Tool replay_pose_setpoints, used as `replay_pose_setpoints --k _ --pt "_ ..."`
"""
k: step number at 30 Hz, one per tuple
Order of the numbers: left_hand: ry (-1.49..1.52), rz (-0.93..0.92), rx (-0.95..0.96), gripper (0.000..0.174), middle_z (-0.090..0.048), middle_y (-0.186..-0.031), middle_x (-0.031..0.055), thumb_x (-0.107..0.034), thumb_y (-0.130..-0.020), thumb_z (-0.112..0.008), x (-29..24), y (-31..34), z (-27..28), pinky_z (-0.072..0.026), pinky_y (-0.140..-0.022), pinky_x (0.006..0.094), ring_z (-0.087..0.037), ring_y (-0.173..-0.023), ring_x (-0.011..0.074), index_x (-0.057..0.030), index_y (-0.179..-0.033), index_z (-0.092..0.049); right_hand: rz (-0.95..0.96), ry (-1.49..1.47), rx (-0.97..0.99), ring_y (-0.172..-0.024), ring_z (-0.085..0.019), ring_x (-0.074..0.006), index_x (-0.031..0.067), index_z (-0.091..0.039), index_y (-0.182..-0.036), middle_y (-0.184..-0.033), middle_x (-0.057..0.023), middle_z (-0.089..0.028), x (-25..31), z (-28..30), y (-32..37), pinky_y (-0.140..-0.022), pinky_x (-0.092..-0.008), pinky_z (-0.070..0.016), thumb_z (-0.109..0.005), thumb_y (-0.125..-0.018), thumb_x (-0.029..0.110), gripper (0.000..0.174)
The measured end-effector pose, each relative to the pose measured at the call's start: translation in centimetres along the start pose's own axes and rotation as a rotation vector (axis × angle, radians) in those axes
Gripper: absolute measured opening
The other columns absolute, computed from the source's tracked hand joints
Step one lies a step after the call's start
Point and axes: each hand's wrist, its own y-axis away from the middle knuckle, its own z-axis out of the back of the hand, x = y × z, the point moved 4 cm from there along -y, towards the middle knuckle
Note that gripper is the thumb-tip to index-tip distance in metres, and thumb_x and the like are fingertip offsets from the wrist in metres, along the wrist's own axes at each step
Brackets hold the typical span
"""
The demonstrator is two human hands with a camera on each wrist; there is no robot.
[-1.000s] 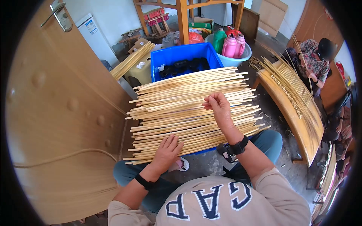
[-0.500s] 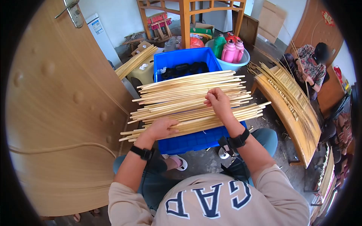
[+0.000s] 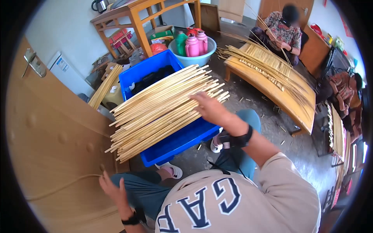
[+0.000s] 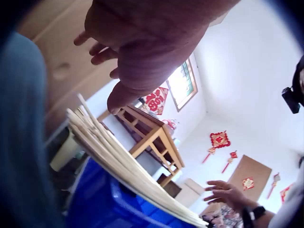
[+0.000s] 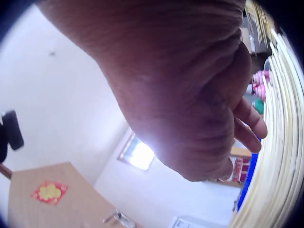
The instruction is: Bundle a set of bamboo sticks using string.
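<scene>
Picture the blue plastic bin point(image 3: 186, 141) (one or two joined, hard to tell) below and beyond the right hand point(image 3: 213, 110), apparently giving raised support. Find pale sticks point(image 3: 163, 105) laid side by side across it, left of that hand, likely for steadiness. Note right fingers relaxed, visibly grasping nothing; left hand point(image 3: 114, 192) released, fingers spread, apart from the sticks.

I identify the site as a domestic room used for handcraft: red festive hangings point(image 4: 220, 139) decorate a white wall, beside a wooden door point(image 3: 58, 128) and household table point(image 3: 134, 11). I register thermos flasks point(image 3: 192, 46) in a basin point(image 3: 213, 46), plus cane offcuts point(image 3: 282, 128) across the floor point(image 3: 272, 143).
</scene>
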Motion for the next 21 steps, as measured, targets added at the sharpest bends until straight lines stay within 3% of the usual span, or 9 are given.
replay_pose_setpoints --k 2,4,5,7,10,14,18,20,21 --pt "-0.01 0.203 -0.011 0.076 -0.035 -0.134 0.0252 -0.013 -0.07 -0.069 2.4 4.2 1.6 -0.0262 -0.104 0.0433 -0.032 -0.124 0.04 -0.0023 -0.136 -0.031 -0.118 -0.065 0.058 -0.094 -0.056 -0.0376 0.0082 -0.05 -0.119 -0.112 -0.0183 -0.053 -1.9 4.8 2.3 -0.082 -0.0422 -0.0475 -0.058 -0.079 0.014 0.041" --pt "0.156 0.279 0.023 0.08 -0.032 -0.136 0.0249 -0.014 -0.07 -0.07 2.8 8.0 1.8 -0.0242 -0.105 0.0437 -0.03 -0.125 0.0401 -0.0023 -0.137 -0.027 -0.176 -0.015 0.011 -0.086 -0.061 -0.0259 0.0053 -0.056 -0.113 -0.109 -0.0163 -0.058 -5.8 8.1 5.5 -0.077 -0.0332 -0.0498 -0.065 -0.079 0.017 0.038" --pt "0.32 0.365 0.05 0.084 -0.03 -0.138 0.0246 -0.015 -0.07 -0.07 2.4 9.5 1.7 -0.0223 -0.106 0.0442 -0.028 -0.127 0.0402 -0.0023 -0.139 -0.024 -0.351 -0.176 0.036 -0.084 -0.061 -0.0208 0.0035 -0.056 -0.113 -0.104 -0.0121 -0.06 -5.9 10.9 7.0 -0.074 -0.0311 -0.0498 -0.065 -0.08 0.02 0.038" --pt "0.267 0.343 0.07 0.085 -0.029 -0.139 0.0244 -0.015 -0.071 -0.07 -0.7 11.5 2.1 -0.0212 -0.106 0.0439 -0.027 -0.128 0.0405 -0.0019 -0.14 -0.021 -0.54 -0.331 0.255 -0.082 -0.061 -0.0134 0.0008 -0.054 -0.114 -0.092 -0.0055 -0.06 -7.1 14.9 9.5 -0.067 -0.0247 -0.0491 -0.059 -0.087 0.022 0.035" --pt "0.188 0.348 0.13 0.086 -0.027 -0.14 0.024 -0.014 -0.071 -0.07 -3.1 13.1 2.1 -0.0199 -0.107 0.0423 -0.025 -0.129 0.0406 -0.0017 -0.14 -0.02 -0.672 -0.443 0.24 -0.082 -0.062 -0.0131 -0.0017 -0.052 -0.115 -0.097 -0.0071 -0.06 -6.3 19.8 12.4 -0.069 -0.0234 -0.0503 -0.056 -0.09 0.022 0.035" --pt "0.231 0.324 0.182 0.073 -0.033 -0.133 0.0244 -0.012 -0.069 -0.071 -4.2 14.5 1.9 -0.025 -0.105 0.0407 -0.032 -0.123 0.0413 -0.0014 -0.132 -0.033 -0.574 -0.308 0.2 -0.073 -0.056 -0.0083 0.0007 -0.056 -0.107 -0.082 -0.0035 -0.059 -5.7 19.0 16.3 -0.063 -0.0229 -0.0466 -0.06 -0.084 0.012 0.026" --pt "0.28 0.316 0.231 0.046 -0.044 -0.118 0.0213 -0.009 -0.068 -0.071 -4.3 14.6 1.9 -0.0327 -0.096 0.0401 -0.041 -0.111 0.0373 -0.0024 -0.109 -0.05 -0.356 -0.119 0.238 -0.07 -0.059 -0.0193 0.0037 -0.057 -0.1 -0.084 -0.0093 -0.056 -2.4 12.9 20.9 -0.06 -0.0292 -0.048 -0.073 -0.069 0.01 0.035" --pt "0.206 0.241 0.243 0.024 -0.053 -0.092 0.0149 -0.006 -0.068 -0.071 -3.9 14.5 1.3 -0.0409 -0.077 0.0382 -0.05 -0.087 0.0334 -0.0022 -0.085 -0.054 -0.29 0.002 0.254 -0.08 -0.055 -0.0263 0.0051 -0.057 -0.097 -0.087 -0.0119 -0.051 0.5 10.9 22.3 -0.068 -0.0337 -0.0468 -0.076 -0.063 0.013 0.04" --pt "0.206 0.262 0.237 0.024 -0.053 -0.092 0.0149 -0.006 -0.068 -0.071 -3.6 14.3 1.2 -0.0409 -0.077 0.0382 -0.05 -0.087 0.0334 -0.0022 -0.085 -0.054 -0.186 0.171 0.231 -0.083 -0.053 -0.0288 0.0053 -0.058 -0.096 -0.088 -0.0128 -0.05 1.9 10.4 22.6 -0.072 -0.0356 -0.0458 -0.077 -0.061 0.014 0.041"
